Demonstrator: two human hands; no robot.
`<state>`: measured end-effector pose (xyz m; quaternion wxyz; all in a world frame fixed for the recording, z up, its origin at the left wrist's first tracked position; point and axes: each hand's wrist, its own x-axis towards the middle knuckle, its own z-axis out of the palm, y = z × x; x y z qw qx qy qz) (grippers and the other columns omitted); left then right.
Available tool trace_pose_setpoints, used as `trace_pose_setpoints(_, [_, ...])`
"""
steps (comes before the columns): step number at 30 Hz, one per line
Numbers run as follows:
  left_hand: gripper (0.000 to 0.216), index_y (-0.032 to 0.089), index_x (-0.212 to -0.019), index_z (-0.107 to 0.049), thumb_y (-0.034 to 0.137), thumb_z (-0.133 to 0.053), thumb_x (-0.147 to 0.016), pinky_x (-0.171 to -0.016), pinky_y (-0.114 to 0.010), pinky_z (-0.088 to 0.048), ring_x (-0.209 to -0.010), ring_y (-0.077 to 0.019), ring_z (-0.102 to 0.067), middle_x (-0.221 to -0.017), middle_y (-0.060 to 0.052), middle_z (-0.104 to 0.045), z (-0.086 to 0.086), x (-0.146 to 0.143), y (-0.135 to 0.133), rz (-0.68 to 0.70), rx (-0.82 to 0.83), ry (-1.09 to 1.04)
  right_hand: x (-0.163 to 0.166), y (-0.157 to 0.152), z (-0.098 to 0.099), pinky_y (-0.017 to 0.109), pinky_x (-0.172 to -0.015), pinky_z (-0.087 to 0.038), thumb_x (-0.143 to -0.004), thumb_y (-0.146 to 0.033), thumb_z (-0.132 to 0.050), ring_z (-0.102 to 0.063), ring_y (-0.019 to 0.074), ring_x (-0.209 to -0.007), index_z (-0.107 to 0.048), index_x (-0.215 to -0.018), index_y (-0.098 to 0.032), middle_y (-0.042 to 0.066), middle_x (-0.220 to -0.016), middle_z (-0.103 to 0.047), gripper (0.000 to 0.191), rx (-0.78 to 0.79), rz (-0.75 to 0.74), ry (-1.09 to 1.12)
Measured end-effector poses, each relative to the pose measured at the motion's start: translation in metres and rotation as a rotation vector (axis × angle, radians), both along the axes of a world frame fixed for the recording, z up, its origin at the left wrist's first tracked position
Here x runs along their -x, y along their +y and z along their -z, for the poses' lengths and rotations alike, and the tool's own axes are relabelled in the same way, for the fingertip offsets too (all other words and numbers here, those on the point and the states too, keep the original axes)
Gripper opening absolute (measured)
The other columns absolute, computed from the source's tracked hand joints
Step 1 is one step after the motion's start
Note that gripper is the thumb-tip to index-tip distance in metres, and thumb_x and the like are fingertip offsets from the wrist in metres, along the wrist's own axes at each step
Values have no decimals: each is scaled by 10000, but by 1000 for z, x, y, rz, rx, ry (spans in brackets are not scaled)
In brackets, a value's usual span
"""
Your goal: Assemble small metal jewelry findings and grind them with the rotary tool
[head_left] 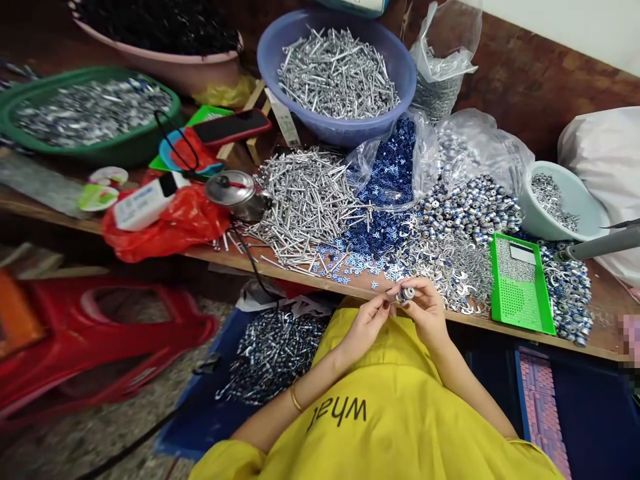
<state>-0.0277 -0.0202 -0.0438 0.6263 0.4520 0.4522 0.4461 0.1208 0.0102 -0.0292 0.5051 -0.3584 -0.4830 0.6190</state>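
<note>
My right hand is closed on a small silver-and-blue cylindrical metal part, gripped between thumb and fingers with its round end facing up. Against it, my left hand is closed in a pinch; whatever lies between those fingertips is hidden. Both hands meet just over the table's front edge. Right before them lie small blue three-armed pieces and curved silver clips. A heap of silver pins is beyond my left hand, and more silver-and-blue cylinders are piled beyond my right.
A green tray of tiny parts lies at right, near a pale bowl. Behind stand a blue basin of silver parts and a green basin. A metal lidded cup and a red bag sit left. Below is a red stool.
</note>
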Motion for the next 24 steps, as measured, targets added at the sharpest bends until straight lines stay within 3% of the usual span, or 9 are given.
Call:
trace_pose_setpoints(2, [444,162,-847,-615,578,-483,-931,-714,-264,-414,-729,-160,-494,-770,-23,-553,-3,4,-1,6,-13,7,4,-1,2,335,-718,-584,-828,-327,-742,-710,208,-902,-620,-1052,-264,52,-1010,-741,263,17,-4,8])
trace_pose_setpoints(6, [454,179,-733,-544,556,-432,-961,-728,-265,-403,-730,-165,-496,-752,-22,-550,-15,14,1,21,-93,95,7,-2,6,354,-856,-568,-827,-265,-746,-713,195,-952,-632,-1033,-254,49,-1024,-744,235,8,10,-64])
trace_pose_setpoints(11, [447,186,-758,-547,533,-379,-984,-735,-267,-390,-734,-171,-500,-762,-26,-563,-23,18,6,51,-132,189,1,-1,3,395,-883,-568,-856,-296,-711,-715,217,-989,-596,-1059,-272,44,-991,-748,235,-12,171,-38])
trace_pose_setpoints(17, [459,176,-749,-545,554,-406,-969,-699,-264,-399,-734,-173,-513,-752,-30,-576,-22,14,5,36,-94,146,5,-4,-4,370,-790,-584,-841,-261,-726,-701,234,-1027,-607,-1041,-275,60,-1046,-731,233,-83,50,-46])
trace_pose_setpoints(24, [429,174,-842,-642,510,-413,-981,-795,-317,-472,-826,-216,-595,-810,-67,-643,-14,17,-1,7,-131,188,10,-11,-1,474,-985,-526,-857,-243,-707,-690,232,-1084,-607,-1036,-285,41,-995,-754,209,-119,27,-95])
